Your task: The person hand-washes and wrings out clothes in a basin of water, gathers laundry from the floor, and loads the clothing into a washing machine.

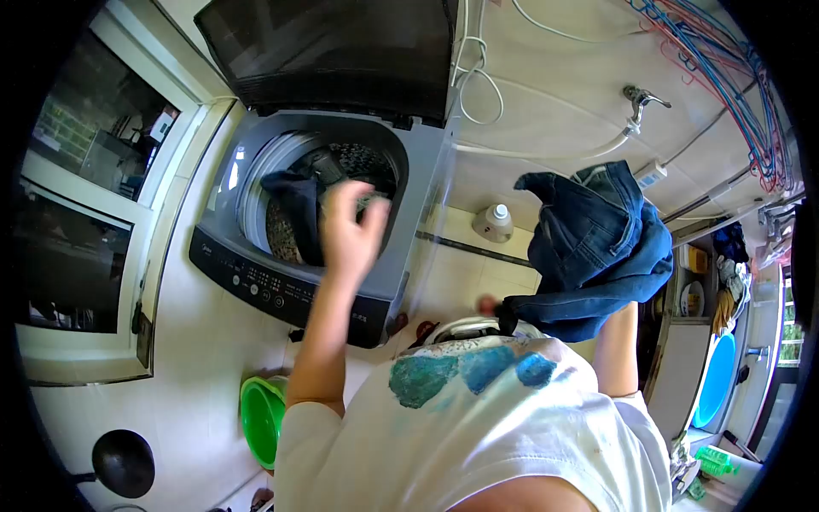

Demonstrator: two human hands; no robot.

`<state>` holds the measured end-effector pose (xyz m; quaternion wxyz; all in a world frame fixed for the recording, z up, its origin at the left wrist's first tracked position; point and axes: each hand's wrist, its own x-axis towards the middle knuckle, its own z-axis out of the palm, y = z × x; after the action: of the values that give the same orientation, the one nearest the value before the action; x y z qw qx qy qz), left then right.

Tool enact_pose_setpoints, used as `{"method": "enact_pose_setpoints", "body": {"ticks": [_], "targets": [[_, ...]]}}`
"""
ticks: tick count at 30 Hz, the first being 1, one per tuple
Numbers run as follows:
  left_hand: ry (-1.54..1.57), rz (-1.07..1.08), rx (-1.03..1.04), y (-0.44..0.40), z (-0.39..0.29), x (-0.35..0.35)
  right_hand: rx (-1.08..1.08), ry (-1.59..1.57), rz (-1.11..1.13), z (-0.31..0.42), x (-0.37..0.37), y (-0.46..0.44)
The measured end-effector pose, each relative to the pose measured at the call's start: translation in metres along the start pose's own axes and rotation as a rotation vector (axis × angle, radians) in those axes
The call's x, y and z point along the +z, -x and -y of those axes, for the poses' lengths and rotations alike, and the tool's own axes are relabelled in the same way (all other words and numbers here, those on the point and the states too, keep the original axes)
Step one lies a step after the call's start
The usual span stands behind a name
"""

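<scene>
My left hand (351, 229) is over the opening of the top-loading washing machine (409, 213), thumb and fingers apart and slightly blurred. A dark piece of clothing (294, 209) lies inside the drum just beside it; I see no cloth in the fingers. On the right, a bundled pair of dark blue jeans (589, 230) is held up in front of me by my right hand. My right forearm (618, 346) runs up under the denim, which hides the fingers.
The machine's dark lid (333, 51) stands raised. A whitish bottle (493, 224) is on the floor beside the machine. A green basin (261, 422) sits at lower left. A tap (641, 101) with a hose and many hangers (725, 64) are at upper right.
</scene>
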<state>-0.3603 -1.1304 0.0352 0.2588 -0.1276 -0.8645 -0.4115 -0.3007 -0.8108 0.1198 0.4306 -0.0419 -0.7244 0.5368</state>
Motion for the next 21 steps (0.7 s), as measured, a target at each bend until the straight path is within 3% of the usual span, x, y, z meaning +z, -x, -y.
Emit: {"method": "enact_pose_setpoints", "body": {"ticks": [1,3,7,9,11,13,15,16,17,18,19,21], "targets": [[0.098,0.173,0.047,0.006,-0.021,0.012,-0.026,0.022,0.023,0.003,0.005,-0.002],[0.117,0.207,0.134,0.018,-0.062,0.037,-0.080,0.075,0.068,0.010,0.013,-0.004],[0.375,0.673,-0.158,0.038,-0.089,0.086,-0.269,0.275,0.243,0.029,0.033,-0.012],[0.823,0.588,-0.081,0.047,-0.078,0.107,-0.424,0.408,0.349,0.037,0.045,-0.015],[0.917,0.493,-0.293,0.048,-0.057,0.101,-0.551,0.548,0.351,0.041,0.054,-0.014],[0.842,0.386,-0.263,0.039,-0.036,0.080,-0.642,0.640,0.320,0.048,0.056,-0.014],[0.721,0.149,-0.134,0.032,-0.022,0.050,-0.168,0.357,0.364,0.033,0.042,-0.016],[1.144,0.051,-0.439,0.027,-0.016,0.034,0.025,0.535,0.396,0.047,0.038,-0.022],[1.560,-0.061,-0.755,0.023,-0.011,0.018,0.028,0.469,0.299,0.031,0.033,-0.021],[1.519,-0.184,-0.767,0.016,-0.015,0.000,0.026,0.400,0.204,0.015,0.028,-0.020],[1.477,-0.307,-0.775,0.011,-0.017,-0.016,0.180,0.212,0.117,0.010,0.025,-0.018],[1.482,-0.383,-0.632,0.014,0.003,-0.038,0.175,0.143,0.227,-0.007,0.016,-0.012]]}}
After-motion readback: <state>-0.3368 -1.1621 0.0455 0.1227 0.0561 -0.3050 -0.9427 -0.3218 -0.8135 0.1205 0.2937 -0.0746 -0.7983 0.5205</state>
